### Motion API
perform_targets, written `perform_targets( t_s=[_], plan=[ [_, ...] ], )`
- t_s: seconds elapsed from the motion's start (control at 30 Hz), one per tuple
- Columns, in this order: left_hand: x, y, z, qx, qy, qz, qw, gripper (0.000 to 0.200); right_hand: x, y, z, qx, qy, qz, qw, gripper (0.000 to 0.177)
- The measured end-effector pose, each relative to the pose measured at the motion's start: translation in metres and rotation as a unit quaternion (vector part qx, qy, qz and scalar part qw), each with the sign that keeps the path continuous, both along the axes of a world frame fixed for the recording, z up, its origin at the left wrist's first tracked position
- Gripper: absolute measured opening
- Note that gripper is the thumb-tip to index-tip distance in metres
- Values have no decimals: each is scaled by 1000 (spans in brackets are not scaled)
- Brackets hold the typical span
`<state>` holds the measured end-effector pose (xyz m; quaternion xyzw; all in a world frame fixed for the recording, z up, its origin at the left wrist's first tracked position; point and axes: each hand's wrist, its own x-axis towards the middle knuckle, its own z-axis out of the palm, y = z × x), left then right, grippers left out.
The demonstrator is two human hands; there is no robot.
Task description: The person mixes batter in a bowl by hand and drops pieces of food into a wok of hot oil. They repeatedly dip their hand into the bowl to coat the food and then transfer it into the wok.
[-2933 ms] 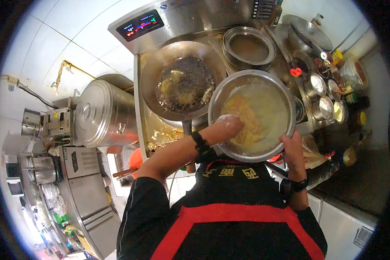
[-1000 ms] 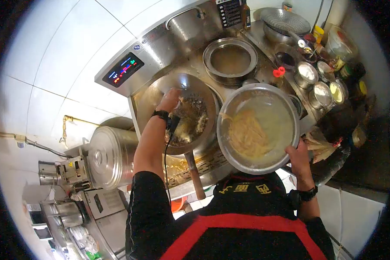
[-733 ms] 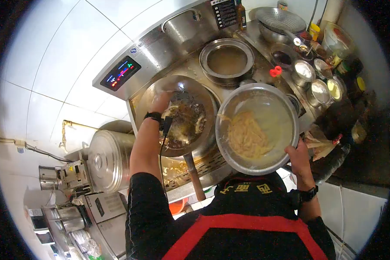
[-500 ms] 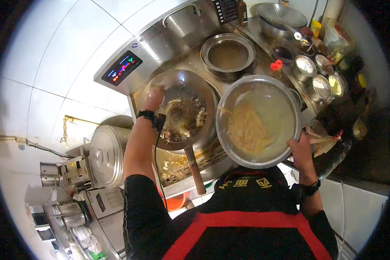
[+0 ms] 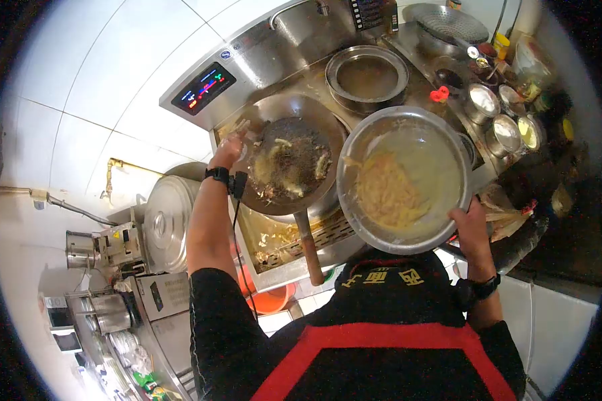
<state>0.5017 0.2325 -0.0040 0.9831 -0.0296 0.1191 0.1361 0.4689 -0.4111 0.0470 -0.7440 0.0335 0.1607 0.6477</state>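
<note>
Fingers loosely spread, the left hand (image 5: 231,148) hovers at the edge of the wok (image 5: 282,108); pale pieces (image 5: 291,186) cook to its right. The right hand (image 5: 472,226) pinches the metal bowl (image 5: 394,246) by its rim, yellowish strips (image 5: 385,190) inside, left of that hand.
</note>
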Motion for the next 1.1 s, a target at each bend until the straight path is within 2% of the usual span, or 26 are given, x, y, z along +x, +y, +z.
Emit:
perform_targets(
  t_s=[0.03, 0.07, 0.1, 0.13, 0.2, 0.23, 0.27, 0.3, 0.37, 0.4, 0.43, 0.47, 0.5, 0.53, 0.57, 0.6, 0.63, 0.67, 0.7, 0.73, 0.77, 0.9, 0.97, 1.0, 1.07, 1.1],
  plan=[
    [-1, -7, 11, -1, 1, 1, 1000, 43, -1, 1, -1, -6, -24, -4, 1000, 43],
    [1, -13, 19, 49, 56, 39, 996, 40, -1, 0, -2, -13, -48, -10, 999, 44],
    [4, -23, 28, 97, 111, 75, 986, 38, 1, 0, -1, -17, -47, -12, 999, 44],
    [4, -52, 50, 91, 113, 69, 987, 38, 3, -1, 0, -55, -10, -4, 998, 44],
    [-3, -130, 82, 13, 77, 15, 997, 30, 0, -5, 2, -107, 37, -4, 994, 45],
    [3, -145, 63, -245, 98, 34, 964, 28, 3, -2, 2, -91, 11, 2, 996, 44],
    [-2, -182, 75, -98, 81, -53, 991, 28, 2, 3, 1, -72, -16, 10, 997, 44],
    [-10, -222, 90, 56, 58, -136, 987, 27, 1, 8, -2, -1, -51, 5, 999, 44],
    [-13, -259, 49, -67, -95, -244, 963, 23, 1, 12, 3, 11, -25, 16, 999, 42],
    [-16, -276, 41, -68, -97, -242, 963, 23, 1, 12, 4, 27, 1, 25, 999, 40],
    [-17, -291, 36, 103, -42, -193, 975, 23, 1, 11, 5, 26, 0, 26, 999, 40],
    [-18, -304, 32, 271, 14, -136, 953, 23, 1, 9, 4, -9, 2, 30, 999, 39],
    [-23, -313, 29, 270, 12, -133, 953, 23, 1, 7, 4, -45, 4, 36, 998, 38],
    [-27, -320, 29, 300, 63, -151, 940, 23, 3, 3, -2, -46, 0, 42, 998, 38],
    [-27, -325, 29, 328, 113, -166, 923, 23, 4, -2, -12, -106, -39, 46, 993, 38],
    [-25, -331, 30, 328, 113, -155, 925, 23, 4, -3, -17, -164, -78, 52, 982, 38],
    [-23, -337, 33, 318, 174, -178, 915, 25, 2, 3, -9, -102, -42, 45, 993, 38],
    [-21, -341, 35, 306, 233, -201, 901, 27, 1, 5, -7, -101, -47, 55, 992, 38],
    [-21, -338, 14, 305, 233, -192, 904, 27, 1, 6, -5, -94, -43, 53, 993, 38],
    [-20, -331, -27, 321, 75, -188, 925, 29, 0, 7, -3, -88, -39, 48, 994, 39],
    [-19, -326, -48, 331, -85, -181, 922, 31, -3, 16, 14, -40, -8, 45, 998, 40],
    [-21, -328, -37, 310, -36, -203, 928, 32, 3, 10, 7, -71, -9, 60, 996, 42],
    [-20, -330, -43, 278, -9, -188, 942, 28, 5, 10, 7, -121, 35, 57, 990, 42],
    [-21, -332, -32, 278, -8, -184, 943, 28, 6, 6, 0, -121, 34, 61, 990, 42],
    [-23, -337, -1, 288, 113, -168, 936, 21, 8, -1, -20, -47, -10, 45, 998, 40],
    [-24, -334, -5, 287, 115, -168, 936, 21, 7, -1, -18, -47, -9, 46, 998, 40]
  ],
)
